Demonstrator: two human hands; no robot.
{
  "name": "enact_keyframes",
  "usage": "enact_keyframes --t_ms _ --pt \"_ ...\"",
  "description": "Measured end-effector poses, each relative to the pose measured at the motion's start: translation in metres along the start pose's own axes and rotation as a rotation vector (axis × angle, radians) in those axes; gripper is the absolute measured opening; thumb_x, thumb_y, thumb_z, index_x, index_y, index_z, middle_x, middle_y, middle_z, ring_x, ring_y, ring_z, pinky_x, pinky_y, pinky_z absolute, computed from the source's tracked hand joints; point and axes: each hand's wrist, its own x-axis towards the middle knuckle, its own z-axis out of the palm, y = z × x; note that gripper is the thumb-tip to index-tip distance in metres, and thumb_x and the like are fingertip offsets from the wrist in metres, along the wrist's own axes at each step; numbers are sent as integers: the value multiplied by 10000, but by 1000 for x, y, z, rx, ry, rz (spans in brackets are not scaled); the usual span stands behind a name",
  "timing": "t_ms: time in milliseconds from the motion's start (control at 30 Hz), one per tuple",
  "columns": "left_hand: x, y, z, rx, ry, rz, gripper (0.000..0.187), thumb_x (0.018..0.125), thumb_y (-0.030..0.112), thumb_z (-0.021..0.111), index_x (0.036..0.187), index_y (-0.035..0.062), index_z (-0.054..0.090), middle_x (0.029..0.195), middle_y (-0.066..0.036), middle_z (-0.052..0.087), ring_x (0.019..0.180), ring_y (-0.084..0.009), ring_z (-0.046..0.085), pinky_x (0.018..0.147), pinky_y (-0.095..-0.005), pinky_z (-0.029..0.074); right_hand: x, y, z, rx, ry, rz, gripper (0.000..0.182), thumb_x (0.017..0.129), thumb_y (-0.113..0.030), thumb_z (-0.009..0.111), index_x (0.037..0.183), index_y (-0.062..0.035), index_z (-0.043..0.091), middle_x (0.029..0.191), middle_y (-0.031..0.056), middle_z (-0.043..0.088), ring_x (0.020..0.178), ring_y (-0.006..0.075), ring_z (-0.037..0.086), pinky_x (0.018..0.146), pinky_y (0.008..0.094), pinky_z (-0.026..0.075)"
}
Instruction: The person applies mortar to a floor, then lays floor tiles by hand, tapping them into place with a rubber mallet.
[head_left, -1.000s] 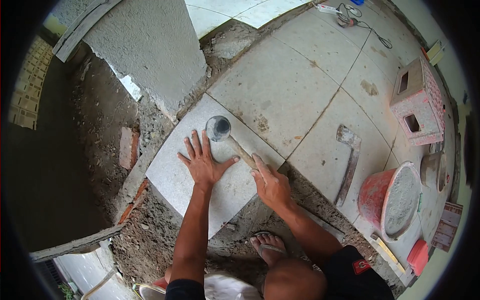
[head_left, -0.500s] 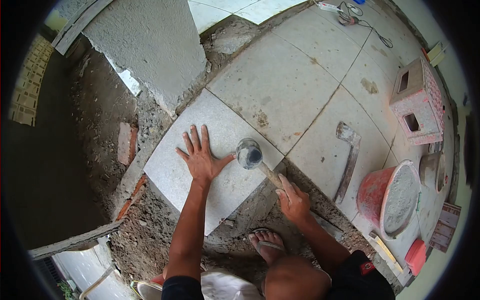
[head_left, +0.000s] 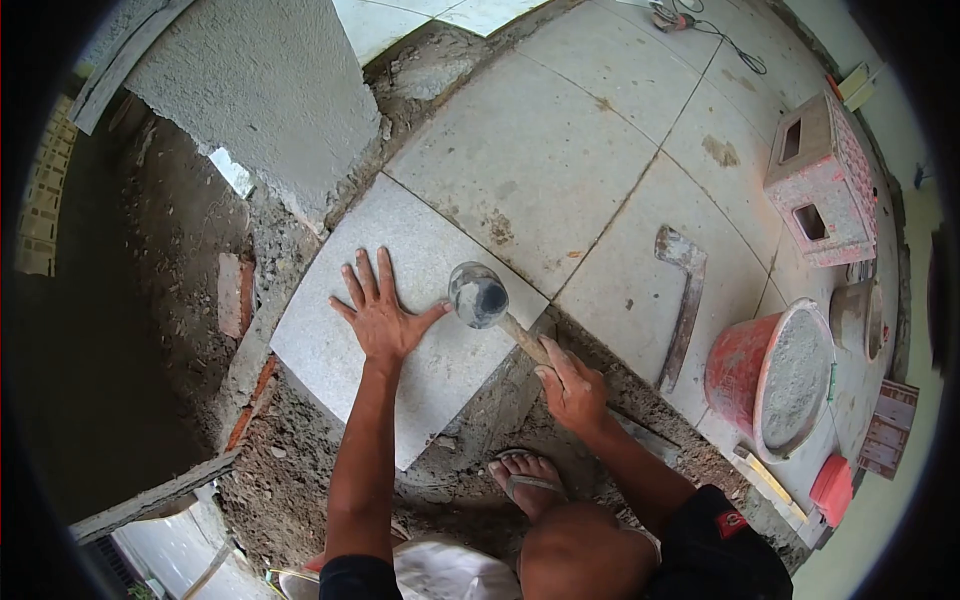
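"While the left hand (head_left: 382, 325) lay palm down on the pale tile (head_left: 430, 380), what was in the other one?"

"A mallet (head_left: 478, 296). The right hand (head_left: 577, 393) was closed around its wooden handle, and its dark head was over the tile, though the view couldn't settle whether the two touched."

"And the left had hold of nothing?"

"Nothing. Its fingers were spread wide, which seemed a sound way to steady the tile, with the pressure shared across the palm."

"Any fault in it?"

"The thumb, perhaps. It pointed at the mallet's head and lay just beside it in the view, so drawing it in would have been safer. Light, square taps would have suited the tile better than hard ones, especially near a corner, where it could chip."

"Where did the tile sit?"

"Its upper right edge ran along the floor (head_left: 540, 150), with rough dirt (head_left: 300, 440) below its lower left edge."

"Could any writing be read?"

"None. The red patch (head_left: 731, 523) on the right sleeve (head_left: 730, 560), down and to the right of the tile, bore a small pale mark, too small to make out. No brand was legible on the mallet."
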Motion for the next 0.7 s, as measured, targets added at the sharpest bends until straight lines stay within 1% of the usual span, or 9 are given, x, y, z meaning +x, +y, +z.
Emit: enact_keyframes --t_ms 33,100,133,200,300,400,500,600,700 --pt "-5 -2 1 2 -12 -4 1420 573 975 633 1679 239 130 1743 -137 64 1590 -436 16 1167 -772 7 -3 -5 -2 3 -10 8 470 962 -215 692 1408 -99 599 919 170 696 729 392 695 619 469 564" --pt "0 1 -1 -9 0 -2 1427 566 990 614 1679 242 126 1743 -138 64 1589 -438 15 1168 -770 -1 6 -8 -5 -102 -224 204 442 969 -169 677 1388 -49 604 1077 221 723 896 422 721 736 446 589" --pt "0 1 -2 -7 5 -5 1427 566 990 614 1679 242 126 1743 -138 64 1589 -438 15 1168 -770 -1 5 -8 -5 -99 -223 198 442 969 -169 677 1388 -49 604 1077 221 723 896 422 721 736 446 589" --pt "1 1 -4 22 -20 -3 1421 574 989 610 1680 242 122 1742 -142 63 1589 -438 12 1169 -769 -9 4 -7 -1 36 -41 35 428 974 -174 673 1385 -69 612 1055 213 723 881 422 717 731 451 586" --pt "1 4 -9 -16 -58 -21 1445 573 941 691 1676 202 122 1738 -157 49 1586 -439 -21 1174 -763 -41 2 -5 0 -98 -205 179 420 977 -167 669 1377 -52 614 1076 231 722 908 432 718 752 450 587" --pt "0 4 -13 -13 -83 -20 1429 591 938 685 1677 201 117 1737 -161 47 1586 -438 -30 1175 -763 -39 6 -9 0 21 -44 58 411 980 -180 662 1370 -57 621 1056 223 725 904 428 718 749 461 584" --pt "0 6 -12 -6 -67 -30 1398 621 938 663 1678 210 109 1738 -154 43 1587 -433 -31 1176 -761 -44 7 -4 -1 -103 -182 154 418 980 -177 664 1373 -46 616 1072 229 726 920 430 718 759 460 584" --pt "1 4 -9 -6 -70 -25 1367 643 944 634 1678 220 111 1740 -146 43 1589 -429 -32 1176 -760 -44 5 -6 0 9 -53 55 415 976 -178 664 1372 -62 620 1037 218 725 890 424 716 730 459 580" --pt "1 1 -2 -1 -27 -9 1350 653 955 604 1678 222 121 1741 -142 52 1590 -427 -26 1173 -760 -49 -2 0 2 -74 -131 102 447 976 -230 675 1400 -106 609 974 191 723 787 408 711 659 489 569"
